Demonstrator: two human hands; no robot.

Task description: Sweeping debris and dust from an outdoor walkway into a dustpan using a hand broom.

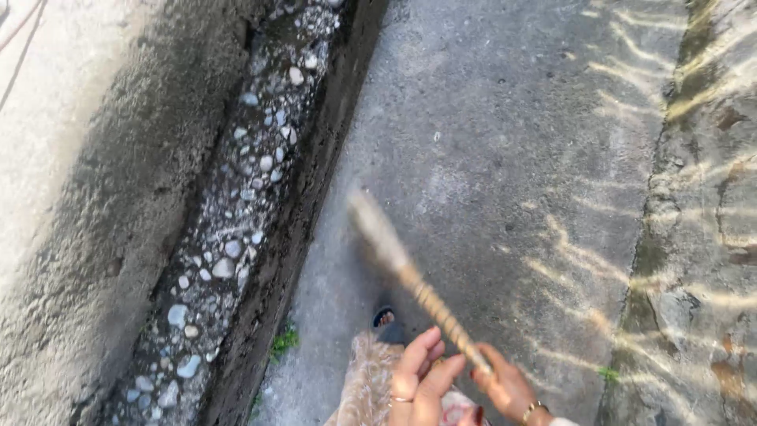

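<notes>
My right hand [509, 388] grips the bound handle of a straw broom [410, 276] at the bottom of the view. The broom slants up and to the left over the concrete ground [489, 142], its brush end blurred. My left hand [422, 379] is just left of the handle's end, fingers together and pointing up; whether it touches the handle is unclear. A ring sits on one finger and a bracelet on the right wrist. My foot in a sandal [385, 319] shows below the broom, beside patterned cloth.
A narrow drain channel [236, 205] full of pebbles runs diagonally on the left, bordered by a rough concrete wall [87, 197]. A small green weed [284, 341] grows at its edge. A cracked seam [654, 237] runs down the right side.
</notes>
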